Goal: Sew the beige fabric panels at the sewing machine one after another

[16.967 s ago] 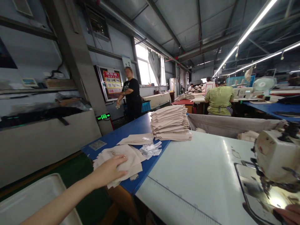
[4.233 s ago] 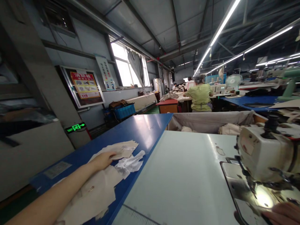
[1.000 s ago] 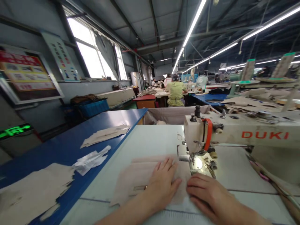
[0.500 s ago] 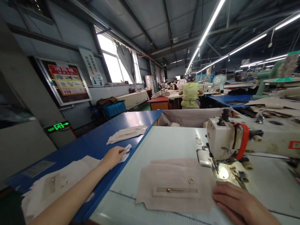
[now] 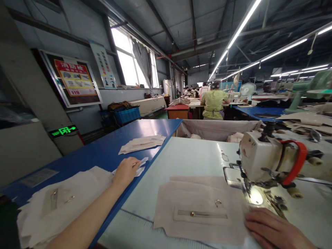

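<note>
My left hand (image 5: 127, 172) is over the blue table, fingers pinched beside small white slips (image 5: 140, 171); what they grip is too small to make out. My right hand (image 5: 277, 228) lies flat, fingers stretched out, at the right edge of a pale fabric panel (image 5: 166, 200) on the sewing machine table. That panel carries a framed zipper (image 5: 202, 214) with a gold-coloured pull and a curved gold-coloured piece (image 5: 218, 203). The sewing machine's head (image 5: 259, 155), its lamp lit, stands just beyond my right fingers.
A pile of pale fabric panels (image 5: 85, 186) lies under my left forearm on the blue table (image 5: 153, 127). Farther back is a smaller pile (image 5: 142, 144). A cloth-lined bin (image 5: 207, 128) borders the pale machine table (image 5: 192, 152). A person in yellow-green (image 5: 214, 103) sits beyond.
The view has shifted slightly, so the machine and panel appear farther right. Both hands stay in about the same places, the left still pinched by the white slips.
</note>
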